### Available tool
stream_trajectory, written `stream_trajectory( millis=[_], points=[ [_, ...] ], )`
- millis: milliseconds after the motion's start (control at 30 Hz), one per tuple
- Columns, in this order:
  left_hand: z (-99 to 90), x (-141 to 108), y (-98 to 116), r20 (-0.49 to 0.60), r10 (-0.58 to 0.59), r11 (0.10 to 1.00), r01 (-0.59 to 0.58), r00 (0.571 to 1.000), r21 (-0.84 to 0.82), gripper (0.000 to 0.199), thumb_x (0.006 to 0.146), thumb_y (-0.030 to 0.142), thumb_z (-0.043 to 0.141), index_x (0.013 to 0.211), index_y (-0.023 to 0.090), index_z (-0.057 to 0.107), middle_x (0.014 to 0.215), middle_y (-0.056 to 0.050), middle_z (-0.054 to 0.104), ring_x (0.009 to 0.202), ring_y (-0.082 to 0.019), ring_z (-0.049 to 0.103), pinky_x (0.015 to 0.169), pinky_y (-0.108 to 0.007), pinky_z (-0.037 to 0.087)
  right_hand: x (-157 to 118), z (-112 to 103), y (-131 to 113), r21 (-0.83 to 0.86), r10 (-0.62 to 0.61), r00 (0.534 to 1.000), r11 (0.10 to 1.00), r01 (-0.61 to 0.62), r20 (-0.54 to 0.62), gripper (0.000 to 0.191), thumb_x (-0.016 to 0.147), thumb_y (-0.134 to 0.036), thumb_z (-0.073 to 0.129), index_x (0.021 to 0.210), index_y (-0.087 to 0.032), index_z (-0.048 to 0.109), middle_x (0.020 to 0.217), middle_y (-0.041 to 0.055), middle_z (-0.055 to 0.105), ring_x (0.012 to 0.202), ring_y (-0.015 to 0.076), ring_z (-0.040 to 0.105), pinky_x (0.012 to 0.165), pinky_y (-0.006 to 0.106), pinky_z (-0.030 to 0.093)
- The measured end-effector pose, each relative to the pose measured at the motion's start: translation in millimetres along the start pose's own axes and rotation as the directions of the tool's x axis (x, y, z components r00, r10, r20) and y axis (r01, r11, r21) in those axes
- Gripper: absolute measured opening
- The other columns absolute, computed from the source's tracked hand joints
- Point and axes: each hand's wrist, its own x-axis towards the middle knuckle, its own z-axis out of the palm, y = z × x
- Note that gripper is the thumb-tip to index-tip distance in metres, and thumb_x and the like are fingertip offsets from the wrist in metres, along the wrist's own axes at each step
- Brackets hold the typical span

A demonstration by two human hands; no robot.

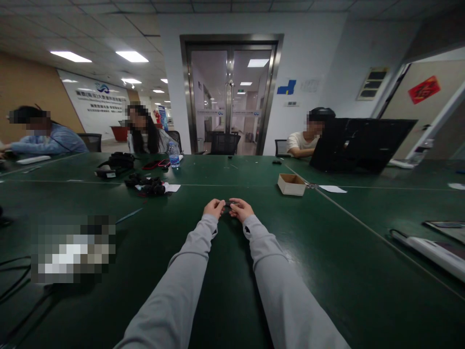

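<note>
Both my arms, in light grey sleeves, reach forward over the dark green table [290, 228]. A small dark object [227, 204] spans the short gap between my hands. The fingertips of my left hand [215, 208] pinch its left end, and my right hand [241, 209] has its fingers closed on the right end. The object is too small to tell what it is.
An open cardboard box [291, 185] stands right of my hands, beyond them. Black gear [146, 184], a headset [115, 164] and a water bottle [174, 155] are at the left. Several people sit across the table; a black monitor [363, 144] stands right.
</note>
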Motion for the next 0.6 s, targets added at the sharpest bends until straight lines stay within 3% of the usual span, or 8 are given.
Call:
stream_trajectory(
  millis=[233, 600],
  points=[
    [-1.6, -0.4, -0.3, -0.008, 0.026, 0.976, -0.023, 1.0, 0.214, 0.038, 0.079, 0.048, 0.038, 0.061, 0.017, 0.053, 0.054, -0.001, 0.058, 0.047, -0.011, 0.054, 0.047, -0.021, 0.043, -0.5, -1.2, 0.0, -0.036, -0.033, 0.998, 0.999, 0.035, 0.054, 0.039, 0.056, -0.024, 0.074, 0.092, -0.015, 0.059, 0.06, -0.002, 0.056, 0.047, 0.0101, 0.056, 0.041, 0.018, 0.047],
    [-1.3, 0.7, -0.2, 0.007, 0.03, 0.951, -0.03, 1.0, 0.309, 0.049, 0.079, 0.056, 0.032, 0.063, 0.018, 0.059, 0.054, -0.003, 0.06, 0.048, -0.012, 0.055, 0.051, -0.022, 0.042, 0.8, -2.7, 2.4, -0.057, -0.046, 0.995, 0.997, 0.051, 0.092, 0.042, 0.054, -0.025, 0.074, 0.092, -0.016, 0.059, 0.062, -0.0021, 0.055, 0.048, 0.01, 0.056, 0.043, 0.019, 0.047]
  ],
)
